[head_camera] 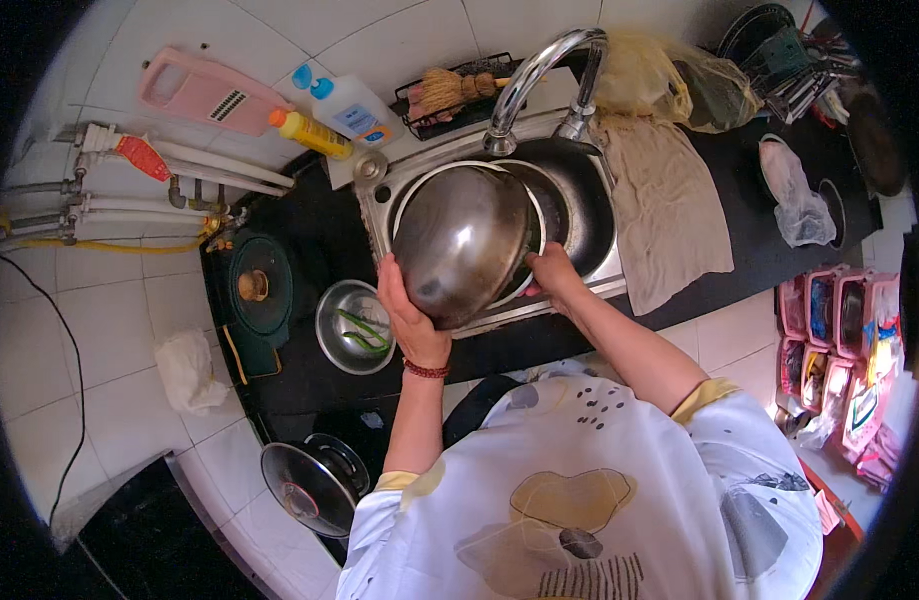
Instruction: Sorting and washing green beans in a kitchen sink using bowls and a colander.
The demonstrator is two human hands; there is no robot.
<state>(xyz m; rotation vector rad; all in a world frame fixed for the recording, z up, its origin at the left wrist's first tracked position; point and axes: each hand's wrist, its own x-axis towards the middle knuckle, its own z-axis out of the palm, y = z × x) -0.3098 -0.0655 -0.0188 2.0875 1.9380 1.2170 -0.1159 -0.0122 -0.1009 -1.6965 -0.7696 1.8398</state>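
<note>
A metal bowl (463,240), its rounded outside facing up, is tilted over a white-rimmed basin (536,202) in the steel sink (618,277). My left hand (413,311) supports the bowl at its lower left side, fingers spread along it. At the bowl's right edge, my right hand (555,274) grips a rim with its thumb on top; whether it is the bowl's or the basin's rim I cannot tell. Above the sink arches a chrome faucet (534,67). Left of my left hand stands a steel bowl (332,326) holding green peppers (366,330).
A beige cloth (666,210) drapes over the counter right of the sink. Behind the sink stand a yellow bottle (309,133), a white pump bottle (358,112) and a wire rack with a straw brush (452,90). A lidded pan (309,487) sits lower left.
</note>
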